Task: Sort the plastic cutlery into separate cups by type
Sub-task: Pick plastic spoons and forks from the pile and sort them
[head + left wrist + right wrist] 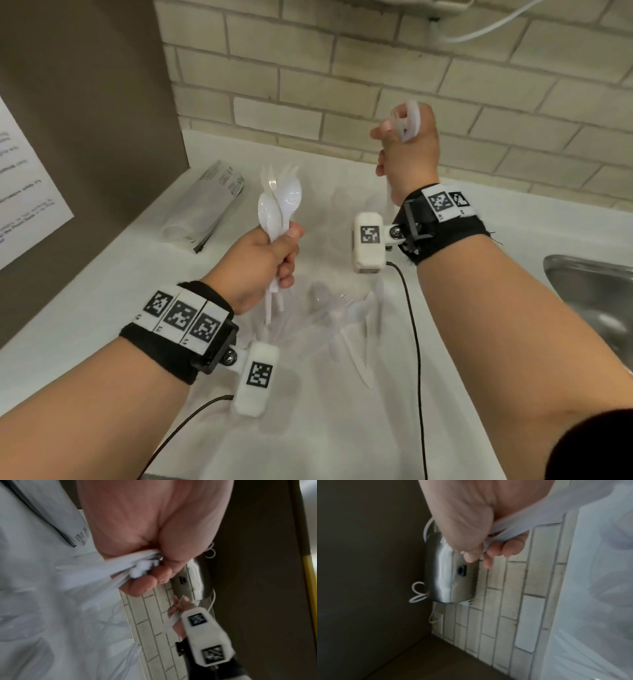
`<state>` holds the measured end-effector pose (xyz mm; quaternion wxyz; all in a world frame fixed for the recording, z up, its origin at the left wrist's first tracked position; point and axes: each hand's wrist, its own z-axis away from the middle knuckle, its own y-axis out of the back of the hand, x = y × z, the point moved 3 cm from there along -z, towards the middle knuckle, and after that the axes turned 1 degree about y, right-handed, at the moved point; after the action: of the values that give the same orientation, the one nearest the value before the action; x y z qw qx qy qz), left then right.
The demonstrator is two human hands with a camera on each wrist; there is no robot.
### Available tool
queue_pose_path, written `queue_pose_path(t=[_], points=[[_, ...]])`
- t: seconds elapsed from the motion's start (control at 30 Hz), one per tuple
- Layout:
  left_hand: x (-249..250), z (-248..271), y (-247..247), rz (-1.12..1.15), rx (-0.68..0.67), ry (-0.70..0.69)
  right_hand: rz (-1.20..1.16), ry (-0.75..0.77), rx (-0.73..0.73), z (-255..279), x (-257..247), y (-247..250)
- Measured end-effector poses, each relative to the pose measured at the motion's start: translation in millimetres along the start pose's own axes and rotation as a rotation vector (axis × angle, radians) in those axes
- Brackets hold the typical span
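Note:
My left hand (282,255) grips a bundle of white plastic spoons and forks (279,202) by the handles, heads up, above the white counter (102,308). The left wrist view shows the handles (137,568) clamped in that fist. My right hand (402,144) is raised near the brick wall and holds a few white cutlery pieces (409,118), with a handle hanging below the fist. In the right wrist view its fingers (503,549) curl round the white plastic (508,526). More loose cutlery (346,318) lies on the counter between my arms. Faint clear cups (339,202) stand behind it.
A wrapped sleeve of clear cups (205,209) lies at the back left of the counter. A steel sink (592,291) is at the right edge. A printed sheet (24,192) hangs on the brown side panel. A brick wall (308,85) closes the back.

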<state>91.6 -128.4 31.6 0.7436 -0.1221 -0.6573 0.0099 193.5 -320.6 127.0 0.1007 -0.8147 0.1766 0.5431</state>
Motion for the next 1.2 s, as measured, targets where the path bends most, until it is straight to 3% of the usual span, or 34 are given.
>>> queue_pose_path(t=[0.17,0.43,0.73,0.83,1.0,1.07,1.13,1.2], points=[[-2,-5,0,-0.077,-0.001,0.018,-0.114,0.01,0.028,-21,28,-14],[-8,-10,1,-0.083,0.066,0.073,-0.108,-0.084,0.109,-37,81,-19],[-12,-15,-2,-0.126,0.086,0.072,-0.12,-0.297,-0.067,-27,112,-19],[-13,-16,-6,-0.118,0.077,0.073,-0.091,-0.283,-0.055,-26,112,-15],[-12,-19,-16,-0.116,0.073,0.068,-0.063,-0.138,0.013,-14,80,-3],[-11,-21,-22,-0.12,0.064,0.048,-0.148,-0.185,-0.136,9,57,0],[-9,-24,-31,-0.152,0.048,0.027,-0.184,-0.296,-0.398,39,38,3],[-6,-25,-41,-0.235,0.041,-0.01,-0.076,-0.348,-0.605,68,24,9]])
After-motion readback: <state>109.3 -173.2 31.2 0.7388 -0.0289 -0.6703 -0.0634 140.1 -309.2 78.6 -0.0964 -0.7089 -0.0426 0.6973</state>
